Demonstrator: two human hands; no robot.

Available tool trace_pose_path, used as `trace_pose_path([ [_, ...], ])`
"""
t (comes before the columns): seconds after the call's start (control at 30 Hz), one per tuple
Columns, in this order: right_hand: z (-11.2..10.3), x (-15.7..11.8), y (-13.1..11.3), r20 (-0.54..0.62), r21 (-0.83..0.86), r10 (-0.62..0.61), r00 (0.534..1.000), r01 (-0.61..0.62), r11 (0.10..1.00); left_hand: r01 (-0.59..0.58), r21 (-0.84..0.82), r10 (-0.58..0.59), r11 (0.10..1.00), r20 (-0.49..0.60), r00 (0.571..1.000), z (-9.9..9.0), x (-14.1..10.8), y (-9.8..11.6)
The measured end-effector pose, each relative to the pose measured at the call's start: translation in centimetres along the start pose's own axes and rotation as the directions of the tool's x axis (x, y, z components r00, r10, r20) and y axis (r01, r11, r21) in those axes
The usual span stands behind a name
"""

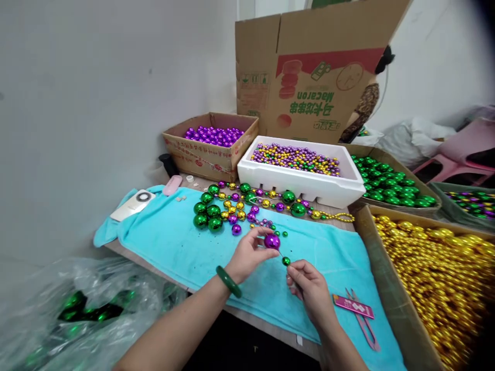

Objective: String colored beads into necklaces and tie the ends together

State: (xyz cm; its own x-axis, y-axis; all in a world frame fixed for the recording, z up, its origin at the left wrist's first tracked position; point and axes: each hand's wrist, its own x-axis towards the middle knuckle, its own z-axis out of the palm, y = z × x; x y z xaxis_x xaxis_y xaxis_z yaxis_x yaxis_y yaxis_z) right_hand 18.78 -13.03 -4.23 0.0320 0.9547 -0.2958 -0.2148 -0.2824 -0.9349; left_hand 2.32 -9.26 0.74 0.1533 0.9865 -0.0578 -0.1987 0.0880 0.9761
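Observation:
Between the thumb and fingers of my left hand (pixel 249 252) is a large shiny purple bead (pixel 272 241). A thin string runs from it down to a small green bead (pixel 285 261). My right hand (pixel 307 283) pinches just below that green bead, its fingertips closed on the string end or the bead's edge. Beyond my hands, loose large green beads (pixel 207 216), gold beads (pixel 233 210) and purple beads (pixel 236 230) lie grouped on a turquoise towel (pixel 162 237). A strung bead garland (pixel 278 201) stretches behind them, ending in a small gold bead loop (pixel 340 217).
Behind stand a cardboard box of purple beads (pixel 181 152) and a white foam box (pixel 286 178) of mixed beads. Boxes of green beads (pixel 390 183) and gold beads (pixel 429 268) flank the right. Pink-handled pliers (pixel 367 330) lie under a pink packet (pixel 353 306). A person (pixel 365 105) sits behind tall cardboard.

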Motion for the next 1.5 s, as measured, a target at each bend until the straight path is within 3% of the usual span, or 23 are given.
trace_pose_path([
  [0.13, -0.7, 0.5, 0.8, -0.070, -0.188, 0.000, 0.998, -0.013, 0.982, -0.073, 0.241, 0.089, 0.968, -0.055, 0.995, 0.4, -0.2, -2.1],
  [0.27, -1.3, 1.3, 1.4, -0.040, -0.241, 0.039, 0.998, -0.048, 0.969, -0.111, 0.430, 0.177, 0.896, -0.116, 0.977, 0.2, 0.0, -3.3],
  [0.37, -1.3, 1.4, 1.4, -0.003, -0.245, 0.030, 1.000, -0.029, 0.969, -0.143, 0.488, 0.153, 0.861, 0.018, 0.988, -0.1, -0.3, -3.3],
  [0.47, -1.3, 1.4, 1.3, 0.011, -0.216, -0.020, 1.000, 0.021, 0.976, -0.223, 0.534, 0.140, 0.815, 0.192, 0.971, -0.8, -0.5, -3.0],
  [0.53, -1.4, 1.4, 1.5, -0.031, -0.189, -0.051, 0.998, 0.044, 0.981, -0.257, 0.601, 0.174, 0.757, 0.192, 0.966, -2.0, 0.0, -2.9],
  [0.67, -2.3, 1.7, 1.9, -0.165, -0.139, -0.040, 0.986, 0.017, 0.990, -0.166, 0.833, 0.228, 0.527, 0.049, 0.972, -4.9, 2.9, -4.0],
  [0.77, -2.9, 1.9, 2.0, -0.202, -0.101, -0.013, 0.979, -0.008, 0.995, -0.110, 0.932, 0.186, 0.344, 0.047, 0.981, -6.0, 5.2, -5.1],
  [0.97, -3.1, 2.1, 1.6, -0.209, -0.076, 0.010, 0.978, -0.027, 0.997, -0.211, 0.977, 0.123, 0.036, 0.205, 0.971, -4.4, 7.5, -6.2],
  [1.07, -3.0, 2.3, 1.4, -0.202, -0.082, -0.001, 0.979, -0.016, 0.996, -0.171, 0.984, 0.108, -0.041, 0.175, 0.979, -4.0, 8.0, -6.6],
  [1.13, -3.2, 2.3, 1.6, -0.193, -0.091, -0.008, 0.981, -0.009, 0.996, -0.135, 0.991, 0.117, 0.014, 0.133, 0.984, -4.1, 8.2, -6.9],
  [1.17, -3.3, 2.4, 1.8, -0.192, -0.096, -0.007, 0.981, -0.012, 0.995, -0.125, 0.988, 0.133, 0.087, 0.113, 0.985, -4.2, 8.2, -7.0],
  [1.2, -3.4, 2.4, 2.0, -0.191, -0.101, -0.003, 0.982, -0.017, 0.995, -0.118, 0.973, 0.155, 0.201, 0.087, 0.984, -4.3, 8.2, -7.1],
  [1.27, -3.7, 2.3, 2.4, -0.184, -0.115, 0.005, 0.983, -0.027, 0.993, -0.075, 0.826, 0.175, 0.558, -0.029, 0.984, -4.4, 8.1, -6.9],
  [1.33, -3.8, 2.1, 2.8, -0.164, -0.125, 0.011, 0.986, -0.032, 0.992, -0.007, 0.548, 0.114, 0.836, -0.161, 0.980, -4.5, 7.9, -6.4],
  [1.37, -3.8, 2.1, 2.9, -0.151, -0.127, 0.014, 0.988, -0.034, 0.991, 0.041, 0.382, 0.041, 0.923, -0.205, 0.978, -4.5, 7.8, -6.0],
  [1.43, -3.7, 1.9, 3.0, -0.136, -0.125, 0.023, 0.990, -0.041, 0.991, 0.148, 0.065, -0.130, 0.987, -0.221, 0.966, -4.5, 7.6, -5.1],
  [1.5, -3.5, 1.7, 2.9, -0.132, -0.122, 0.032, 0.991, -0.048, 0.991, 0.231, -0.199, -0.267, 0.952, -0.176, 0.948, -4.5, 7.3, -4.2],
])
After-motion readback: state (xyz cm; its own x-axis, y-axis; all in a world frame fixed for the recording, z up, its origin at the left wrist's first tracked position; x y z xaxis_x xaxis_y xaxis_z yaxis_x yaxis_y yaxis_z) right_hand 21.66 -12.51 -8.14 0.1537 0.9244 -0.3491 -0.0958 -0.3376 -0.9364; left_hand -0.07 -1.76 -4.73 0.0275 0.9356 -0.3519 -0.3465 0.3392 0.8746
